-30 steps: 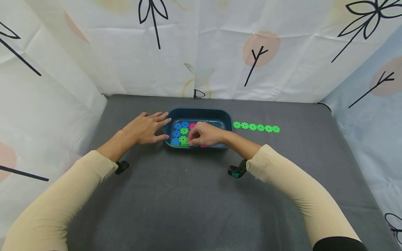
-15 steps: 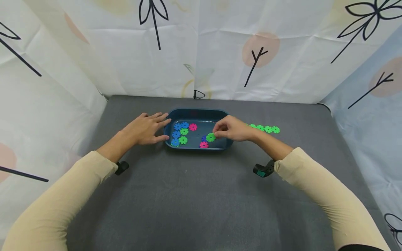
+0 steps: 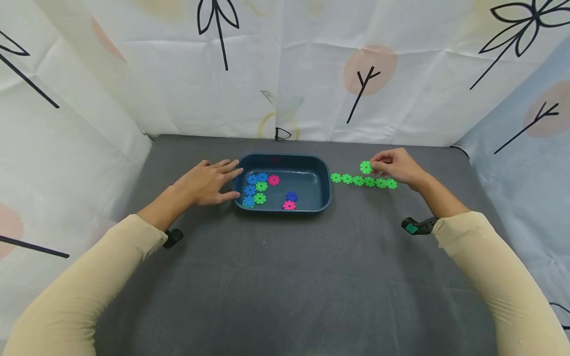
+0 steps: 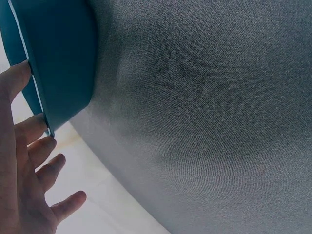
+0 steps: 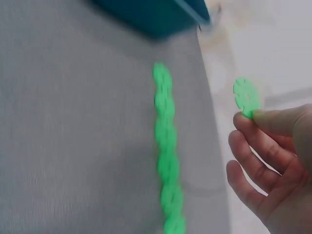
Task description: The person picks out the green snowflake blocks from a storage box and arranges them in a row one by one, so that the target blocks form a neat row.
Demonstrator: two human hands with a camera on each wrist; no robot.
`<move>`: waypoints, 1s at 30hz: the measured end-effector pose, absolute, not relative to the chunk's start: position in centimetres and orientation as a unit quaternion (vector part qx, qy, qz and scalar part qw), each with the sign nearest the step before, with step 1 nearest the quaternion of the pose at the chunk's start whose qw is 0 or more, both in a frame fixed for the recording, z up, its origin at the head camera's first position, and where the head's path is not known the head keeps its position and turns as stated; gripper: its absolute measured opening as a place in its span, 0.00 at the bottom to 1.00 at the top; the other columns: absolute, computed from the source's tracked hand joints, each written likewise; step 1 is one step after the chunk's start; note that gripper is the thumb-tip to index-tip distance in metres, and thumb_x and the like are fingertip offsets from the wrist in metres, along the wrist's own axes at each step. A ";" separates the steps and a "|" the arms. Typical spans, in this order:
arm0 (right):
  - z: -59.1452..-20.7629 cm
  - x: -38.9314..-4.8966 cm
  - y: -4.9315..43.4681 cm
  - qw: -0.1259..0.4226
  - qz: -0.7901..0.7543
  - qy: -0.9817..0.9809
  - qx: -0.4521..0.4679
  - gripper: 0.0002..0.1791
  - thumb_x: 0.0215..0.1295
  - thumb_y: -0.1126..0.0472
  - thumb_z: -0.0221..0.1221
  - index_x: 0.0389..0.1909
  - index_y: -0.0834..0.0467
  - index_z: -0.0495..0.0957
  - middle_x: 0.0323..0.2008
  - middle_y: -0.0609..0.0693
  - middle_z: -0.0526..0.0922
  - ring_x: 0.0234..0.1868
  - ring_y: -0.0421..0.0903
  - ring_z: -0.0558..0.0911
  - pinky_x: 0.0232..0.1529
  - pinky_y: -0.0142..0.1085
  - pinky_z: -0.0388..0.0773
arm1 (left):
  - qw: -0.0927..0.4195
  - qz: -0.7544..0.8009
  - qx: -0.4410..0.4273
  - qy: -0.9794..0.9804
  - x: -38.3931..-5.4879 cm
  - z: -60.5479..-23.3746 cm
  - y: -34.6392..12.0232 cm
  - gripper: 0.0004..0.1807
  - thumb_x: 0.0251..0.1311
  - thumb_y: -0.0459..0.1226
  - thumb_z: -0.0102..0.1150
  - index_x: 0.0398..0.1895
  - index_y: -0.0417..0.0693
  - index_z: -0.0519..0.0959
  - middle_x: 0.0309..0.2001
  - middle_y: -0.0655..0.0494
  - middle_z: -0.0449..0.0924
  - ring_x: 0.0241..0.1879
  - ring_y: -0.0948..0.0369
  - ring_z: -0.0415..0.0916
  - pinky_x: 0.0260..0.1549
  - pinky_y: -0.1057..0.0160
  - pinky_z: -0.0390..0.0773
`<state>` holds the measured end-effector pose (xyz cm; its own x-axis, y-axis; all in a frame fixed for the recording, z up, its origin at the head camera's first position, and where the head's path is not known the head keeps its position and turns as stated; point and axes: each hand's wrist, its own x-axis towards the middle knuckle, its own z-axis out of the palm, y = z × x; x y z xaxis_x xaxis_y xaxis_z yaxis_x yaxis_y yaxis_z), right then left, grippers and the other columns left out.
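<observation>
Between thumb and index finger my right hand [image 3: 398, 165] pinches a green notched flower-shaped disc [image 3: 365, 167], held above the table. Just below it in the head view, a row of several green discs [image 3: 358, 180] runs rightward from the tray in a straight line. My left hand [image 3: 209, 183] has its fingers spread, with fingertips at the left rim of the dark blue tray [image 3: 285, 209]. The left wrist view shows those fingers [image 4: 38, 127] against the tray's edge. Inside the tray lie blue discs [image 3: 250, 190], green discs [image 3: 260, 198], pink discs [image 3: 289, 205] and a dark blue disc [image 3: 291, 196].
A grey cloth [image 3: 267, 277] covers the table. White patterned fabric [image 3: 311, 74] hangs along the back and both sides, close behind the tray. Each wrist wears a dark strap, the right strap [image 3: 418, 226] with a green patch.
My right hand has picked a green disc out of the tray and carried it right, over the green row. The left hand stays at the tray's rim.
</observation>
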<state>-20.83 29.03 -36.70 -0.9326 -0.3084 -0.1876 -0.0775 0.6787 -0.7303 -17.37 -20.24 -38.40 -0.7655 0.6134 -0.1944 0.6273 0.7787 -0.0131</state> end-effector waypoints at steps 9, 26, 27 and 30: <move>-39.9 -20.6 34.3 0.071 -0.379 0.923 -0.011 0.19 0.76 0.60 0.53 0.51 0.75 0.78 0.41 0.67 0.85 0.33 0.35 0.81 0.34 0.27 0.77 | 0.090 -0.040 0.329 0.939 -17.4 -38.5 -20.3 0.41 0.68 0.60 0.52 0.76 0.45 0.62 0.76 0.43 0.55 0.74 0.45 0.56 0.62 0.36 0.64; -42.7 -20.0 37.6 0.058 -0.305 0.950 0.040 0.20 0.76 0.58 0.52 0.47 0.74 0.79 0.39 0.67 0.84 0.30 0.37 0.76 0.30 0.30 0.72 | 0.085 -0.036 0.332 0.939 -17.4 -38.5 -20.3 0.42 0.68 0.60 0.51 0.76 0.45 0.62 0.76 0.42 0.55 0.74 0.45 0.56 0.62 0.36 0.65; -42.8 -20.0 37.6 0.053 -0.297 0.953 0.037 0.19 0.76 0.59 0.52 0.46 0.74 0.79 0.38 0.67 0.83 0.29 0.39 0.76 0.31 0.33 0.71 | 0.084 -0.036 0.333 0.939 -17.5 -38.5 -20.3 0.42 0.68 0.60 0.51 0.76 0.45 0.62 0.76 0.42 0.55 0.74 0.45 0.56 0.62 0.36 0.65; -43.2 -19.9 37.5 0.035 -0.273 0.961 0.032 0.17 0.74 0.61 0.52 0.42 0.74 0.80 0.35 0.67 0.83 0.30 0.46 0.75 0.34 0.40 0.70 | 0.085 -0.036 0.333 0.938 -17.5 -38.6 -20.4 0.41 0.68 0.60 0.51 0.76 0.45 0.62 0.76 0.42 0.55 0.74 0.45 0.56 0.62 0.36 0.65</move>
<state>-19.89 37.49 -43.17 -0.9954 0.0423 -0.0857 0.0810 0.8489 -0.5223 -17.47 -20.36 -38.62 -0.7636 0.6192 -0.1832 0.6313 0.7754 -0.0104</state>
